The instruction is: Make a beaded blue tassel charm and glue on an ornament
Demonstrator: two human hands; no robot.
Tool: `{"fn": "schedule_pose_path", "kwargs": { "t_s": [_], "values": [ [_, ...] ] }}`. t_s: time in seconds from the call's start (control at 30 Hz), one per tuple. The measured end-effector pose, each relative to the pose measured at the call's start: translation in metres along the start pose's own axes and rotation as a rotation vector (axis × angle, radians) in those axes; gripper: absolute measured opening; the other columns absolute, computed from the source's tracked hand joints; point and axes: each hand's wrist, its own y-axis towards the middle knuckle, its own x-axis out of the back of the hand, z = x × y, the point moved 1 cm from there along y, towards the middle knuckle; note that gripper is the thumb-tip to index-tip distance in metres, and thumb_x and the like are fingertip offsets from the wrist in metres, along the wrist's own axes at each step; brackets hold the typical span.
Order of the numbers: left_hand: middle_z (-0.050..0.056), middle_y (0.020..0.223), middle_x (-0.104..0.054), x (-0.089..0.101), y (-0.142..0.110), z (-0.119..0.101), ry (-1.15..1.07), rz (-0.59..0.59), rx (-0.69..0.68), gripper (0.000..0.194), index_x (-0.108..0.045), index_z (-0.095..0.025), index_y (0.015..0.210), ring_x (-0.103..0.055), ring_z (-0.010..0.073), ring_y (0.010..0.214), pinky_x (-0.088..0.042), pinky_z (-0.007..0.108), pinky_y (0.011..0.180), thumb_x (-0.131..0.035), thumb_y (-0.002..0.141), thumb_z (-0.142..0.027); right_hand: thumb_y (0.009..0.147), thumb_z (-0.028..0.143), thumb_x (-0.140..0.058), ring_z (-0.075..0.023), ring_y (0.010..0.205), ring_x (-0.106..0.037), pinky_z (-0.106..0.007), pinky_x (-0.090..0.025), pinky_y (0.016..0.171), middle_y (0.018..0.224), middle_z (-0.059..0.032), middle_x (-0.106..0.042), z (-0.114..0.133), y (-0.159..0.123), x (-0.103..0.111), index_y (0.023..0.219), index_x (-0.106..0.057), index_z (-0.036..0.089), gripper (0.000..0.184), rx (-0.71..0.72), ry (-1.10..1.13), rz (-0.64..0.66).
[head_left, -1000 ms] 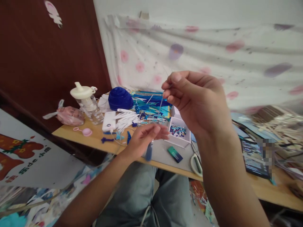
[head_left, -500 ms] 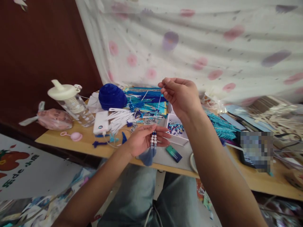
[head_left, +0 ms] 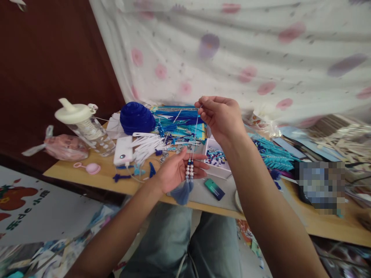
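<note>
Hanging near-vertical at frame centre, the thin thread strung with white and blue beads and a blue tassel ran from the right hand, whose fingers pinched its top end, down to the left hand, open-palmed beneath, above the wooden counter.

One piece of lettering is legible. On the white printed board with red cartoon shapes, leaning at lower left below the wooden table edge, green letters appear upside down to the camera; they seem to read "dede" or similar Latin characters, followed by one or two Chinese characters too distorted to confirm. The blue and teal printed card on the table carries markings too small to read. The screen at right is pixelated; nothing readable there.
</note>
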Motion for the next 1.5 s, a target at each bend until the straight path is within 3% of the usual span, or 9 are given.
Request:
{"fn": "schedule_pose_path", "kwargs": {
  "t_s": [0.27, 0.53, 0.77, 0.93, 1.03, 1.13, 1.3, 1.4, 1.5],
  "values": [
    [0.02, 0.096, -0.077, -0.002, -0.004, 0.0, -0.011, -0.04, 0.013, 0.062, -0.073, -0.003, 0.11, -0.075, 0.0213, 0.078, -0.057, 0.034, 0.084, -0.03, 0.105, -0.047, 0.082, 0.013, -0.075, -0.0044, 0.055, -0.06, -0.014, -0.052, 0.055, 0.069, -0.0003, -0.069, 0.001, -0.002, -0.002, 0.066, -0.066, 0.016, 0.019, -0.016, 0.042, -0.01],
    [0.019, 0.096, -0.077, 0.006, 0.0, 0.008, 0.021, -0.111, -0.042, 0.047, -0.069, -0.005, 0.114, -0.076, 0.0232, 0.081, -0.058, 0.035, 0.083, -0.043, 0.103, -0.042, 0.076, 0.019, -0.082, -0.0048, 0.056, -0.06, -0.014, -0.052, 0.055, 0.069, -0.0008, -0.069, -0.006, -0.004, 0.006, 0.067, -0.068, 0.014, 0.018, -0.033, 0.062, 0.006],
    [0.013, 0.093, -0.077, 0.014, 0.01, 0.014, 0.061, -0.294, -0.183, 0.022, -0.066, -0.014, 0.102, -0.076, 0.0233, 0.078, -0.061, 0.036, 0.077, -0.067, 0.091, -0.033, 0.076, 0.019, -0.083, -0.0062, 0.055, -0.061, -0.015, -0.052, 0.056, 0.068, -0.0013, -0.069, -0.02, 0.008, 0.01, 0.065, -0.068, 0.015, 0.019, -0.08, 0.037, 0.012],
    [0.01, 0.088, -0.077, 0.017, 0.013, 0.021, 0.111, -0.388, -0.206, 0.023, -0.069, -0.013, 0.087, -0.074, 0.0188, 0.072, -0.061, 0.031, 0.073, -0.079, 0.081, -0.033, 0.075, 0.016, -0.081, -0.0061, 0.055, -0.06, -0.016, -0.052, 0.056, 0.064, -0.0011, -0.068, -0.03, 0.013, 0.014, 0.064, -0.069, 0.014, 0.017, -0.112, 0.055, -0.033],
    [0.012, 0.093, -0.077, 0.021, 0.015, 0.029, 0.171, -0.416, -0.201, 0.031, -0.074, -0.011, 0.09, -0.075, 0.0198, 0.076, -0.06, 0.032, 0.078, -0.08, 0.079, -0.039, 0.074, 0.016, -0.081, -0.0064, 0.056, -0.061, -0.016, -0.052, 0.056, 0.063, -0.0012, -0.068, -0.032, 0.013, 0.017, 0.064, -0.069, 0.014, 0.016, -0.131, 0.058, -0.032],
    [0.014, 0.104, -0.078, 0.031, 0.016, 0.031, 0.391, -0.438, -0.25, 0.039, -0.076, -0.013, 0.101, -0.075, 0.0249, 0.091, -0.059, 0.038, 0.087, -0.071, 0.085, -0.048, 0.068, 0.022, -0.087, -0.0069, 0.056, -0.061, -0.017, -0.052, 0.056, 0.065, -0.0023, -0.069, -0.03, 0.007, 0.019, 0.065, -0.07, 0.013, 0.019, -0.135, 0.031, 0.042],
    [0.011, 0.127, -0.072, 0.056, 0.0, 0.0, 1.235, -0.605, -0.491, 0.034, -0.072, -0.018, 0.122, -0.067, 0.0256, 0.118, -0.049, 0.04, 0.105, -0.053, 0.097, -0.03, 0.06, 0.037, -0.094, -0.0076, 0.058, -0.061, -0.018, -0.052, 0.055, 0.07, -0.0031, -0.071, -0.013, -0.011, 0.019, 0.07, -0.073, 0.014, 0.033, -0.079, 0.001, 0.215],
    [0.013, 0.116, -0.076, 0.071, -0.014, -0.027, 1.633, -0.76, -0.432, 0.031, -0.074, -0.015, 0.116, -0.069, 0.0274, 0.108, -0.05, 0.039, 0.1, -0.052, 0.096, -0.022, 0.06, 0.042, -0.094, -0.0084, 0.058, -0.061, -0.02, -0.052, 0.054, 0.07, -0.0029, -0.07, -0.003, -0.02, 0.018, 0.07, -0.073, 0.015, 0.035, -0.07, -0.02, 0.269],
    [0.014, 0.107, -0.077, 0.078, -0.021, -0.042, 1.891, -0.851, -0.23, 0.027, -0.076, -0.014, 0.107, -0.07, 0.0305, 0.103, -0.051, 0.04, 0.093, -0.053, 0.095, -0.023, 0.062, 0.042, -0.093, -0.009, 0.058, -0.061, -0.021, -0.052, 0.054, 0.069, -0.0028, -0.07, 0.004, -0.026, 0.016, 0.07, -0.073, 0.016, 0.034, -0.05, -0.03, 0.283]
  ]
}}
